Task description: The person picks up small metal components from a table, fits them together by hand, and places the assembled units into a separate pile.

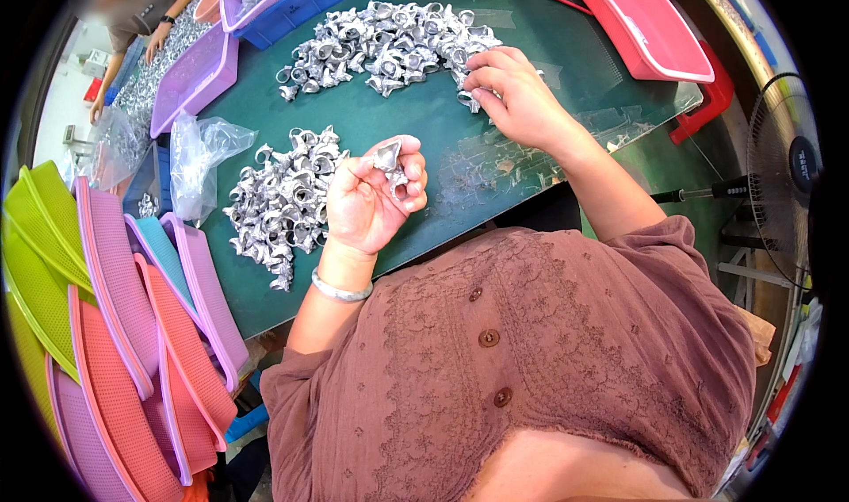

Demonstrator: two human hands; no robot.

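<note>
From the head view, I saw writing on a blue basket (305,8) and fan hub (804,164). Over the green table (380,117), the left hand (376,203) grasped a silvery metal piece (387,158); the right hand (517,95) touched the farther heap (385,44), its grip unclear.

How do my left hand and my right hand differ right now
Your left hand is palm up, gripping a silver metal part; your right hand is palm down at the far pile of parts. The left wears a pale bangle; the right shows none. The left is nearer your body than the right. Both are ungloved.
</note>
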